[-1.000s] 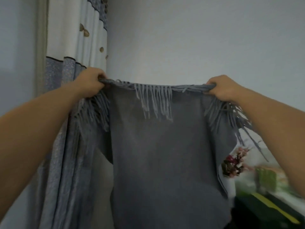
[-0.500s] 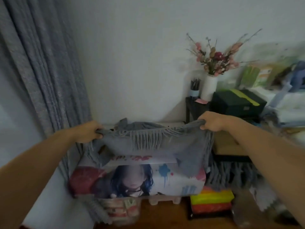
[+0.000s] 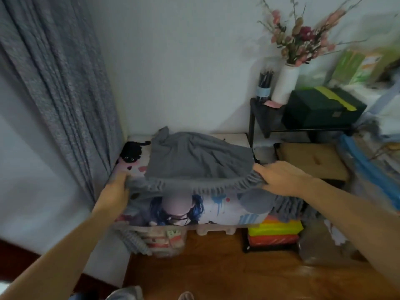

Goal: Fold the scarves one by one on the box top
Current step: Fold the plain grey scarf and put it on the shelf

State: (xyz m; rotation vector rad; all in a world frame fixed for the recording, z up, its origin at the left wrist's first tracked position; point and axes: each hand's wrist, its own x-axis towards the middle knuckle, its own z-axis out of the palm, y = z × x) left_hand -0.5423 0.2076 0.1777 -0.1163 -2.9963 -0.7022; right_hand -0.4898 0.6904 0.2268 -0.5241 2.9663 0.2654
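at the far left a grey curtain (image 3: 58,87) hung down beside the box (image 3: 218,210), its folds reaching the box's left edge. our left hand (image 3: 115,190) sat at the box's front left corner, fingers curled tight around the left end of the grey scarf (image 3: 194,161), pinching its fringed edge. the scarf lay spread over the rear part of the box top, rumpled into ridges toward the wall, with its fringe (image 3: 194,186) stretched in a line between our 2 hands. the printed box top showed bare in front of that line and at the back left. our right hand (image 3: 281,177) gripped the scarf's right end at the box's right edge, fingers closed over the bunched cloth, knuckles up. more grey fringed cloth (image 3: 287,207) hung off the box's right side just below that hand. right of the box stood a stack of bright yellow and orange items (image 3: 275,233) on the wooden floor (image 3: 205,267). behind it a dark shelf (image 3: 266,118) carried a white vase (image 3: 285,85) of flowers, a cup of pencils (image 3: 264,87) and a dark green case (image 3: 322,109). nothing lay between our hands and the scarf.
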